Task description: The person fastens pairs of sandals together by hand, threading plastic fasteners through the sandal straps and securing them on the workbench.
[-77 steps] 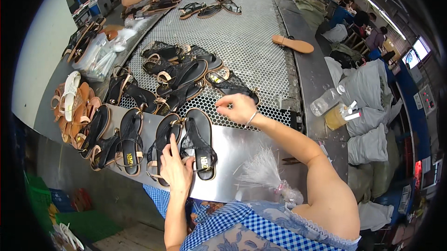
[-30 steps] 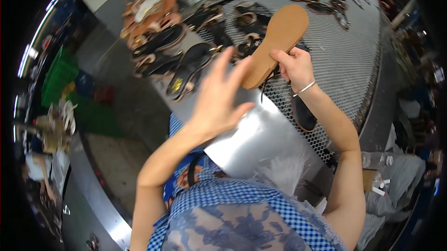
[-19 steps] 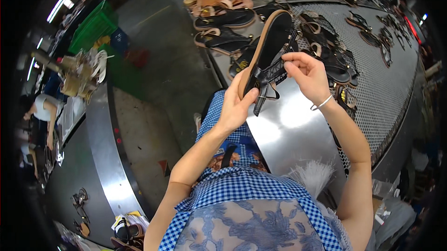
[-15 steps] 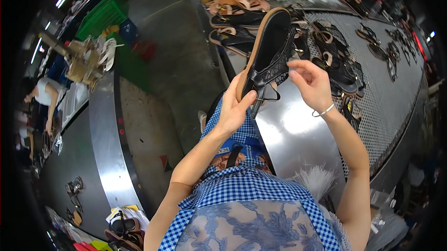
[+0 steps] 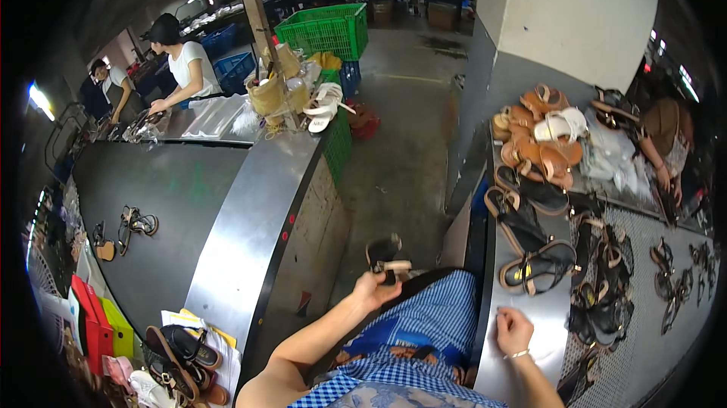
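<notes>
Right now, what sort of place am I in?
Probably a shoe factory: black sandals lie along a metal worktop, tan sandals are heaped beyond, and a person in a white top works farther off.

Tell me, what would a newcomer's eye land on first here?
Probably the bright green crate, near the top, slightly left of centre. Then the white sandal lying on tan sandals at upper right. Closer, below the middle, the left hand grips a dark sandal.

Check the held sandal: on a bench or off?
Off: the left hand holds the sandal clear of both benches, with floor showing beyond it.
</notes>
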`<state>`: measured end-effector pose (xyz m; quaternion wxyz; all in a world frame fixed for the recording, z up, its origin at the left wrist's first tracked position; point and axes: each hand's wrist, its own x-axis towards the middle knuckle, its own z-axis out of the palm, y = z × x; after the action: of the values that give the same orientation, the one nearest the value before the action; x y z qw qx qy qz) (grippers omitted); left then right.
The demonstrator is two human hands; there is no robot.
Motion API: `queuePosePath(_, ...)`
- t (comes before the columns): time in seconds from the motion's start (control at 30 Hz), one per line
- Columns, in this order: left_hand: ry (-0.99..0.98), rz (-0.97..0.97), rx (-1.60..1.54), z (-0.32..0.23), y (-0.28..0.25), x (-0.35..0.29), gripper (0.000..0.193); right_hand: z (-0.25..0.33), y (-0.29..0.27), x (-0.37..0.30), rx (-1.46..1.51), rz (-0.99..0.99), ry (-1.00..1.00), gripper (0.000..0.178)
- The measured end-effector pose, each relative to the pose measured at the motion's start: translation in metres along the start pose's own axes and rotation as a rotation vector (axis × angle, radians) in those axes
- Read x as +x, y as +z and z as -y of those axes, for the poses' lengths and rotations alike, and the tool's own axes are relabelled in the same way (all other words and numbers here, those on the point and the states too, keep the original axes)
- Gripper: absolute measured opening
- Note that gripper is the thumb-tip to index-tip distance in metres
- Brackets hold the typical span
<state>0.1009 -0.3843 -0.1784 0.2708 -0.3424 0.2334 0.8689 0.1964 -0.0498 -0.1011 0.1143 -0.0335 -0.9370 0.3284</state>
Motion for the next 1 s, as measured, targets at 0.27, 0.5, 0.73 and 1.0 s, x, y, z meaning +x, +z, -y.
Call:
queuePosePath(0.27, 0.267, 0.351, -0.165, -0.118, 0.114, 0.153, 0.03, 0.008, -0.003, 0.002, -0.118, -0.082, -0.088, 0.007)
queuePosePath(0.5, 1.102, -0.113, -0.044, -0.366, 0.396, 0.027, 0.087, 0.0, 0.0, -0.006, -0.106, 0.03, 0.033, 0.014)
queuePosePath(0.73, 1.485, 0.911, 0.476, -0.102, 0.342, -0.053, 0.036, 0.001, 0.001, 0.002, 0.024, -0.078, -0.054, 0.005)
queuePosePath(1.0, 0.788, 1.666, -0.152, 0.028, 0.291, -0.234, 0.006, -0.005, -0.075, -0.031, -0.529, -0.215, -0.149, 0.021)
